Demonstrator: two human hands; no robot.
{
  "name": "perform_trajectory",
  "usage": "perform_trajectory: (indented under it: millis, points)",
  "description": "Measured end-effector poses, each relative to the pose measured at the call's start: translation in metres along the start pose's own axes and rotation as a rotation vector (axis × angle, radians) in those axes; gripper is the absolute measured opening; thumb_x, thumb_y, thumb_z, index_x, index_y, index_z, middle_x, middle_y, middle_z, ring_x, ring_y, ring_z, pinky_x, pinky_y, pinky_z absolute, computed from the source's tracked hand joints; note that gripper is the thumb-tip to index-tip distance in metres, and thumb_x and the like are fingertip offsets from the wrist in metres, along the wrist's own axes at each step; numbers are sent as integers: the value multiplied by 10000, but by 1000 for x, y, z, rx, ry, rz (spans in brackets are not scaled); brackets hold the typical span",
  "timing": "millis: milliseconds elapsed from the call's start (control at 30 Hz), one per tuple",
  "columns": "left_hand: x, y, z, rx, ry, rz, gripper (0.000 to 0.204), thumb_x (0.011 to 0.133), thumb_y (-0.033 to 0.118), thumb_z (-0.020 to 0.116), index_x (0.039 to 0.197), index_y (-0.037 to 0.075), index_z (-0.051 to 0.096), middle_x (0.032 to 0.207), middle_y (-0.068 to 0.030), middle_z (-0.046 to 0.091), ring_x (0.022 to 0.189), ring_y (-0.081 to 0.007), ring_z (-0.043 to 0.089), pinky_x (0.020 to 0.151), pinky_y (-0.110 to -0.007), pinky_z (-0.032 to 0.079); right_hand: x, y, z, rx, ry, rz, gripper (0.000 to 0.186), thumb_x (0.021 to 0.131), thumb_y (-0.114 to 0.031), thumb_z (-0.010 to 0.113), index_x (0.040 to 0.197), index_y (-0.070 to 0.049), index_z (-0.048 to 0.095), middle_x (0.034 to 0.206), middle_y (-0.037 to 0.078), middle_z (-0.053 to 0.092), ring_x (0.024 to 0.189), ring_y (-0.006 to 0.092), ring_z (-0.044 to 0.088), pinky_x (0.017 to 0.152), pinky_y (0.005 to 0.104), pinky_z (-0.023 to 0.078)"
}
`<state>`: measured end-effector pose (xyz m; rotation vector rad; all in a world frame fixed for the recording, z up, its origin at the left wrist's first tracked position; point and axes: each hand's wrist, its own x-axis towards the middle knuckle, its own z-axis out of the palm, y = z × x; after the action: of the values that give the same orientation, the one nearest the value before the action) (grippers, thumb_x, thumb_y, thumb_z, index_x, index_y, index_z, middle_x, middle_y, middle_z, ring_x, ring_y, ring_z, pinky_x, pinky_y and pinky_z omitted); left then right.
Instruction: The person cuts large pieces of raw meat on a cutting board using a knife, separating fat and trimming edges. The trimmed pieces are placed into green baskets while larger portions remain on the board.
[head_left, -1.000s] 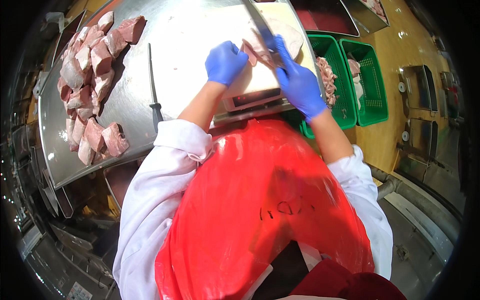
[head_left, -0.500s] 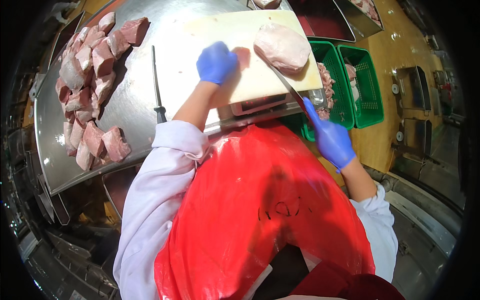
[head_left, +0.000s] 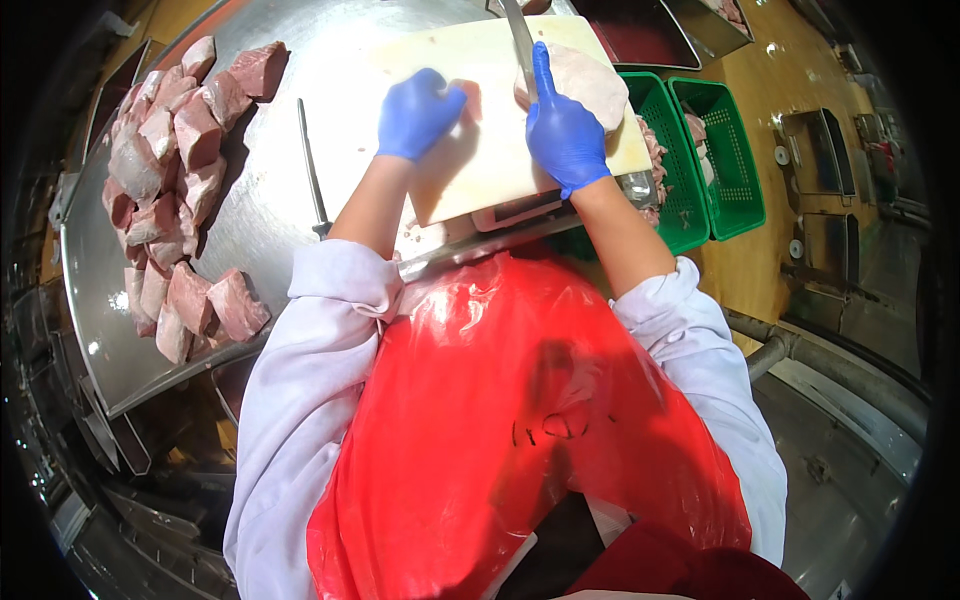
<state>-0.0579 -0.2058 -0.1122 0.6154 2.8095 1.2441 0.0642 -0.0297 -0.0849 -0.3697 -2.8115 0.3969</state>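
Right hand (head_left: pixel 562 135) in its blue glove is wrapped tight around a knife (head_left: pixel 519 42), index finger stretched out along the back of the blade, which points away from the person and sits right against the left edge of the pale slab of meat (head_left: pixel 585 82). That slab lies at the far right corner of the white cutting board (head_left: pixel 470 150), which rests on the steel table (head_left: pixel 290 190).

Left hand (head_left: pixel 417 110) is curled into a loose fist with the knuckles down on the bare board, well apart from the meat, pinching nothing that I can see.

Handling-wise, my read: the slab looks soft, floppy and wet, so it'll sag if lifted by one end and slide around under the blade. Probably moderately heavy for its size too. Best hold is a flat palm pressed on top, or fingers under the thick middle (gloves plus raw meat equals slippery, so no fingertip pinching near the edge).

Over on the left of the table there's a heap of reddish meat chunks (head_left: pixel 165 190), a long thin steel rod (head_left: pixel 312 165) lying beside the board, and two green baskets (head_left: pixel 700 150) off the right side holding more pieces.
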Motion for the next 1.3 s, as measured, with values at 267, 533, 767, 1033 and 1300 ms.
perform_trajectory:
  millis: [267,533,767,1033,1300]
  points:
    - [7,-22,13,-137,237,69,388,823,322,732,1024,-5,678,756,-118,706,665,-241,689,676,-363,554,-103,-15,-53,-142,-361,55,878,834,-4,527,1626,-134,171,803,237,694,676,434,680,615,545,541]
    - [0,31,40,-201,27,199,389,819,372,733,983,22,684,837,-147,735,769,-287,730,738,-409,565,-170,8,-127,24,-179,140,780,933,-98,583,1620,-239,240,829,210,687,695,417,670,619,494,521]
    - [-2,43,51,27,-137,142,263,872,311,621,941,79,722,922,-183,736,851,-382,712,823,-486,540,-85,-11,-66,-7,54,46,713,957,-128,522,1615,-161,250,682,218,632,584,394,636,550,502,489]
    - [-4,37,52,110,-105,169,216,866,294,645,899,100,734,916,-186,731,877,-382,701,828,-489,534,-47,-38,-32,-179,-335,92,803,878,-38,494,1615,-83,181,849,237,707,744,409,709,656,525,561]
    - [-4,5,19,144,141,542,172,815,200,738,839,55,649,862,-180,614,844,-388,591,773,-477,495,-185,27,-113,3,-414,99,825,887,-55,555,1622,-238,227,767,212,685,660,390,674,631,504,534]
